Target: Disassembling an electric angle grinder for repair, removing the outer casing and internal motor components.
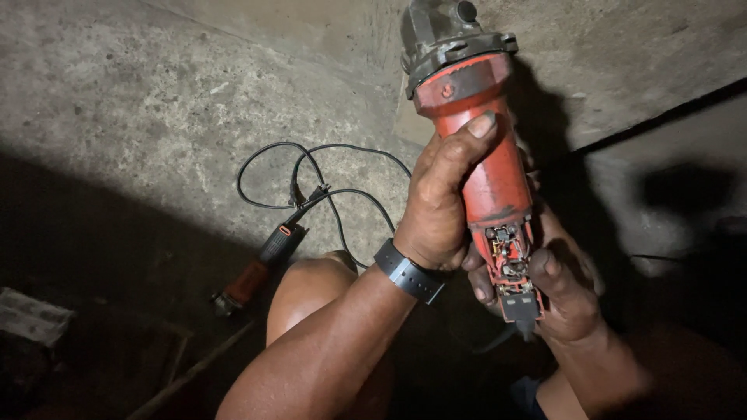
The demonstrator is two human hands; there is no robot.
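Concrete floor [140, 101] at left carries a corded tool [261, 268], while at centre-right the left hand [440, 210] grips an opened red angle grinder [486, 167], right hand [564, 292] pinching its exposed rear wiring, apparently mid-repair needing steady fingers.

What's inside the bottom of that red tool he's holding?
The red grinder is open at its lower end, showing small wires and dark electrical parts. The left hand wraps the body and the right hand cups the end, covering whatever lies deeper in.
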